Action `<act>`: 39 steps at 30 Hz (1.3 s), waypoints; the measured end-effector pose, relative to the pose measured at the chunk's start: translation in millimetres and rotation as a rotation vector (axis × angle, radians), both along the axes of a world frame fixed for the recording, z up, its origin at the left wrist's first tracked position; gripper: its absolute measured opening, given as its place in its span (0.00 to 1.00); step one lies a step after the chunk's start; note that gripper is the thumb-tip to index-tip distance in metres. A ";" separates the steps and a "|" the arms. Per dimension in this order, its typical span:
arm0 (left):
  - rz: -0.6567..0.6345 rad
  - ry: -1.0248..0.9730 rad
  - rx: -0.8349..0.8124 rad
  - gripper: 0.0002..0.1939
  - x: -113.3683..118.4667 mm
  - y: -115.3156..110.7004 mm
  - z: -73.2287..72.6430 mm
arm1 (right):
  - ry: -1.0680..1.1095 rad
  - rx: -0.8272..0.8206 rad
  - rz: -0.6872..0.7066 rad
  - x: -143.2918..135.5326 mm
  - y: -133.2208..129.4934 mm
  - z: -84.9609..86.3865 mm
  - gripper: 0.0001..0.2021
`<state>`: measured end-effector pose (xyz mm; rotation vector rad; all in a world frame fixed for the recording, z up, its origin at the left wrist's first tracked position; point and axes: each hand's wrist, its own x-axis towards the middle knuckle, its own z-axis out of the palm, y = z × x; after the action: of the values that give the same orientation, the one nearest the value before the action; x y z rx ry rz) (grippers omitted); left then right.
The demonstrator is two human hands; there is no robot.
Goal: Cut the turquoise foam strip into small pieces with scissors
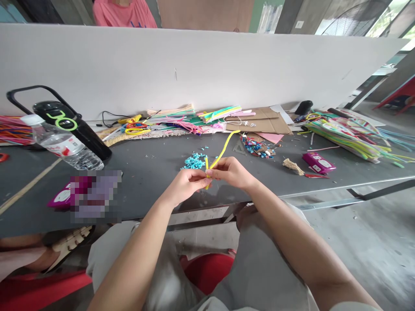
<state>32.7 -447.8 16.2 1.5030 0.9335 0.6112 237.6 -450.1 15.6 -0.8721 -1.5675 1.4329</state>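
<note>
Between my two hands, above the table's near edge, is a yellow pipe cleaner [223, 149]. One long end slants up to the right, and shorter parts stick up and down by the fingers. My left hand [188, 185] pinches it from the left side. Fingertips of my right hand [231, 172] close on it from the right, touching the left fingers. Where the strands meet, the fingers hide part of it. Just behind my hands lies a pile of small light-blue pieces [193, 161], with a few loose ones around it.
On the left stand a water bottle [69, 144] and a black flask [81, 134]. Bundled pipe cleaners [350, 138] lie at right, near a purple packet [318, 163]. Cardboard [259, 120] and mixed small pieces [257, 147] sit toward the back, before a white partition [201, 69].
</note>
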 end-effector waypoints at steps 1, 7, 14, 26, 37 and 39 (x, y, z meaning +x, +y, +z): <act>-0.001 0.003 -0.003 0.16 -0.1 -0.2 0.8 | 0.008 0.003 0.007 -0.2 -0.4 0.7 0.17; 0.009 -0.045 -0.016 0.14 -0.6 0.0 2.9 | 0.022 0.028 0.012 -4.1 -3.1 4.1 0.18; 0.000 -0.015 -0.035 0.14 2.0 -2.3 4.1 | 0.149 0.015 -0.157 -3.7 -0.9 3.7 0.15; 0.097 -0.155 -0.128 0.18 1.0 -1.3 3.7 | 0.126 0.037 -0.184 -3.5 -0.8 3.6 0.17; 0.366 -0.423 -0.150 0.17 2.5 3.2 3.9 | 0.049 0.213 -0.237 -14.3 -7.5 1.1 0.15; 0.404 -0.430 -0.153 0.17 3.3 3.4 4.3 | -0.010 0.253 -0.255 -16.5 -8.4 -0.8 0.14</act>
<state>36.0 -444.4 20.5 0.9925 0.9235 1.0812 221.1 -458.5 14.9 -0.8907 -1.5422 1.0275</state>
